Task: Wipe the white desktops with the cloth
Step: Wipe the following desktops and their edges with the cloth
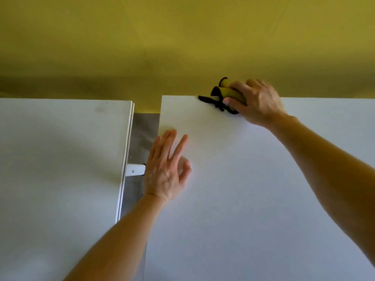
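Broadly, a yellow wall (182, 37) fills the upper part of the view, and two white desktops reach back towards it: the right desktop (253, 209), the larger in view, and the left desktop (60, 159), parted by a narrow gap (145, 126) that shows a grey surface below. Both tops run out of view at the sides and the bottom. The right hand (255, 102) grips a bunched yellow cloth (229, 93) with black edging at the far edge of the right desktop, by the wall; its fingers cover much of the cloth. The left hand (166, 169) lies flat, fingers straight and spread, on the right desktop just beside its left edge. A small white bracket (135, 170) crosses the gap, its right end hidden behind that hand. Plain white top stretches wide to the right of the hands and nearer than them
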Motion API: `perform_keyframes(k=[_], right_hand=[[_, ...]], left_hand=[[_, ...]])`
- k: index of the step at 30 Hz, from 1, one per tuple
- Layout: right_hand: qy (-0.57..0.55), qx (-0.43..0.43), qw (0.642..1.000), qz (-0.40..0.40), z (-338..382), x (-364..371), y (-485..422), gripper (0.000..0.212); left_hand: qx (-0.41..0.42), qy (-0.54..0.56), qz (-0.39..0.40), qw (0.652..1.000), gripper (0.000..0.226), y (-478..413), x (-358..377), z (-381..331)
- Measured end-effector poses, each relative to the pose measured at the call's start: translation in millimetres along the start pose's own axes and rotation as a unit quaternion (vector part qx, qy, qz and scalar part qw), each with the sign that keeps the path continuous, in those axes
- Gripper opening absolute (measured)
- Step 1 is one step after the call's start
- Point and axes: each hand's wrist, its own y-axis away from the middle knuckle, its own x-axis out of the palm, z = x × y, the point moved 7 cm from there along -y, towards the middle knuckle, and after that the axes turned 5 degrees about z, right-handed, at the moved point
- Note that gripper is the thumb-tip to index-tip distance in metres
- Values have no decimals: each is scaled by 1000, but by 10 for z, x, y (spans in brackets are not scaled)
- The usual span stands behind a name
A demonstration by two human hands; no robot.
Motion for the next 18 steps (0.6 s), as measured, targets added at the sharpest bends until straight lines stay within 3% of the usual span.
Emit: perform_keyframes(k=[3, 6, 10, 12, 15, 18], right_hand=[[29, 66, 997, -36, -746, -297, 542, 67], [47, 115, 992, -25, -285, -141, 330, 60], [2, -18, 998, 68, 992, 208, -305, 58], [-28, -52, 994, 97, 1131, 218, -391, 57], [-67, -64, 992, 83, 531, 112, -174, 58], [-75, -20, 997, 18, -731, -183, 404, 62]], left_hand=[[8, -16, -5, 1000, 64, -9, 7, -9], [14, -42, 2, 999, 61, -27, -27, -15], [-19, -119, 35, 992, 58, 43, -20, -108], [-73, -150, 9, 986, 53, 37, -111, -261], [-115, -142, -5, 983, 53, -180, -122, -783], [-103, -115, 29, 988, 58, -339, 157, -1339]])
